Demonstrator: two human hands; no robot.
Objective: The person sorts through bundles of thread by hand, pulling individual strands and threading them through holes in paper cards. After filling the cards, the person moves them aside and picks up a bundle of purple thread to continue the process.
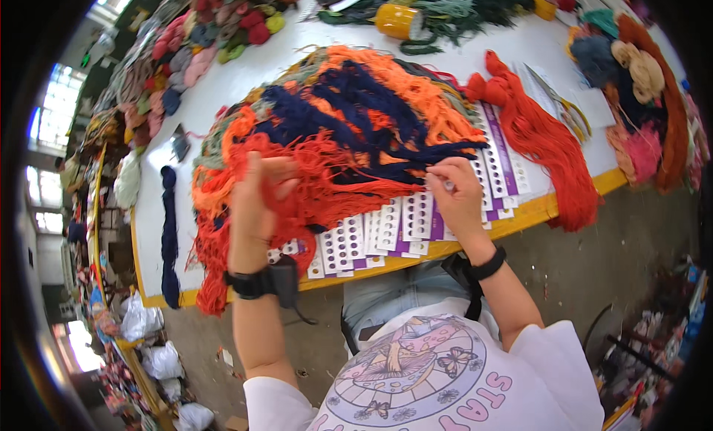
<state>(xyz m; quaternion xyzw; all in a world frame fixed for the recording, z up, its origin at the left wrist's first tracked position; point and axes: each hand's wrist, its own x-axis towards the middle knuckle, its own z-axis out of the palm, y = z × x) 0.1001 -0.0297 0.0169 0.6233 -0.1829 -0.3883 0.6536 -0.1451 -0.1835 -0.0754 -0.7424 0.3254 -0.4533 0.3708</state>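
Note:
A heap of loose yarn in red, orange and navy spreads over the white table before me. My left hand [261, 201] is at the heap's left side, its fingers curled around red yarn [319, 175]. Strands of that yarn run across to my right hand [457, 193], whose fingers are pinched at their right end. Navy yarn [356, 108] and orange yarn [386, 71] lie just beyond both hands. Beneath the heap's near edge, white and purple cards with rows of round colour samples [386, 227] fan out along the table edge.
A red yarn hank [546, 152] hangs over the table's yellow edge [520, 217] at right, near yellow-handled scissors [572, 119]. A navy hank [170, 238] lies at left. Farther back are a yellow cone [399, 21], dark green yarn [475, 11] and piled coloured skeins [186, 49].

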